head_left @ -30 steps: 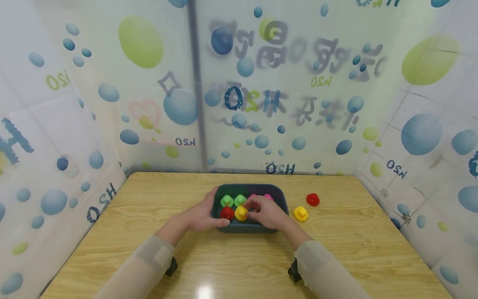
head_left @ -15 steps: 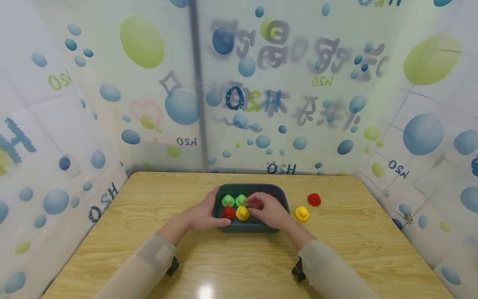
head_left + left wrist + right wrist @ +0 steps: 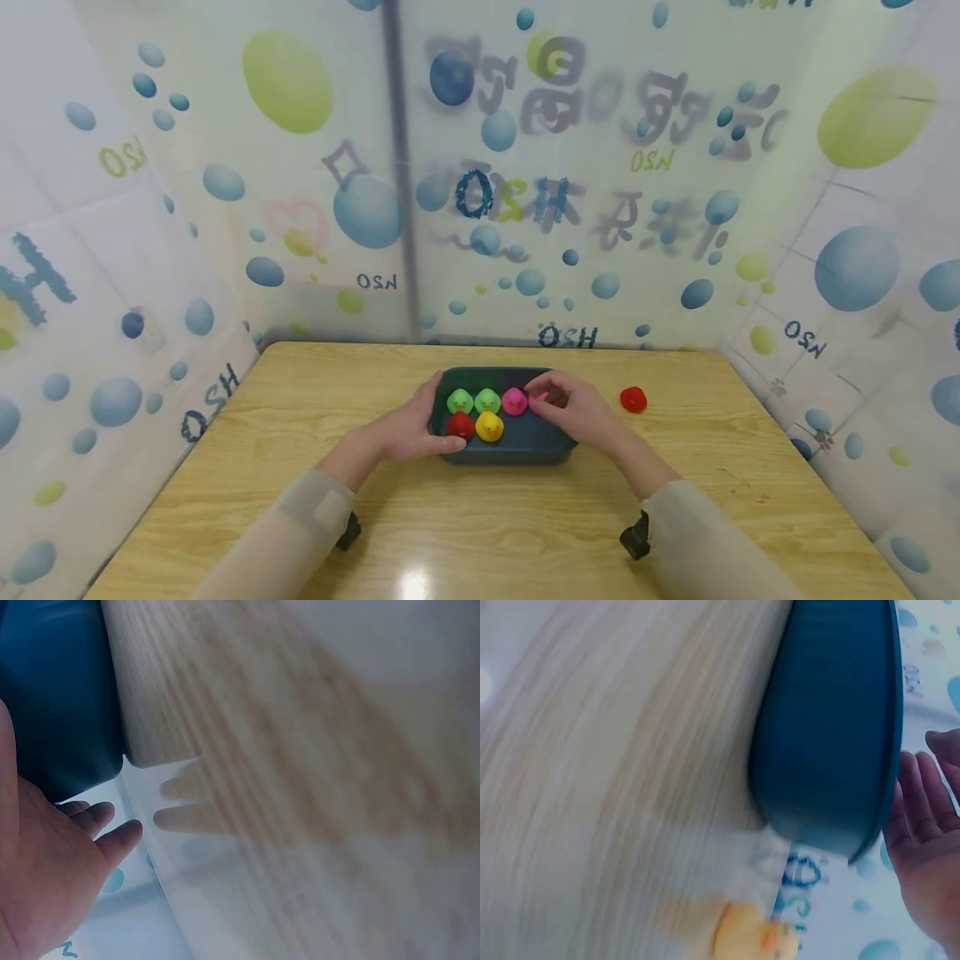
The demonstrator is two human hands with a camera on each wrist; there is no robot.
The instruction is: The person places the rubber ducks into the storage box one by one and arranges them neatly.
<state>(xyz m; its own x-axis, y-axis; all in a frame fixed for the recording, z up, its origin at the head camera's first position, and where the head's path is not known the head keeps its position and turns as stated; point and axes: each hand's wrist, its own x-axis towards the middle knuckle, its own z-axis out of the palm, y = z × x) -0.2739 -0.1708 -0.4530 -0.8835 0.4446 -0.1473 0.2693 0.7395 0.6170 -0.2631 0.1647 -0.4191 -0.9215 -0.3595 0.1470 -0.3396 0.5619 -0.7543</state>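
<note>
The dark blue plastic bin holds small toy ducks. Green ducks and pink ducks line its back side. In front sit a red duck and a yellow duck. My left hand rests around the bin's front left corner, thumb along the front rim. In the left wrist view its fingers extend straight past the bin's end. My right hand is over the right end, fingertips beside the rightmost pink duck, which it partly covers. No duck shows between its fingers in the right wrist view.
A red duck lies on the wooden table, right of the bin. Another yellow duck shows in the right wrist view, hidden behind my right hand in the head view. A patterned curtain hangs beyond the table's back edge.
My right hand has moved right from mid-bin to its right end, uncovering a pink duck and covering the yellow duck on the table. The left hand has stayed at the corner.
</note>
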